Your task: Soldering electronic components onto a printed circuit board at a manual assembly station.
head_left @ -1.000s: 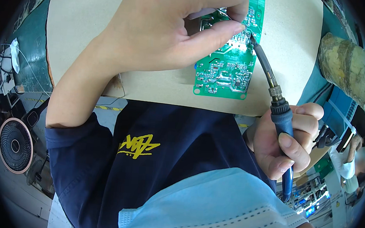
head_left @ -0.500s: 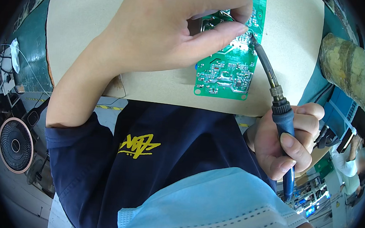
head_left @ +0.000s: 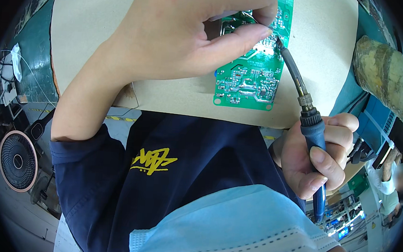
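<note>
A green circuit board (head_left: pixel 247 89), crowded with small parts and shiny solder joints, lies on a beige board. My left hand (head_left: pixel 179 37) reaches over its upper part, thumb and fingertips pinched close above the surface. What that pinch holds, if anything, is too small to make out. In my right hand (head_left: pixel 324 154) is a soldering iron (head_left: pixel 313 126), gripped by its dark blue handle with the fingers wrapped round. Its slanted tip meets the circuit board near the right edge, just beside my left thumb. My left hand hides part of the circuit board.
The beige board (head_left: pixel 92 31) covers much of a green worktop (head_left: pixel 34 69). At the right are a wrapped bundle (head_left: pixel 384 75) and a blue box (head_left: pixel 376 130). A round fan (head_left: pixel 18 161) stands at lower left. Another person (head_left: pixel 389 183) is far right.
The circuit board and my left hand have shifted very slightly left. My right hand and the soldering iron look unmoved.
</note>
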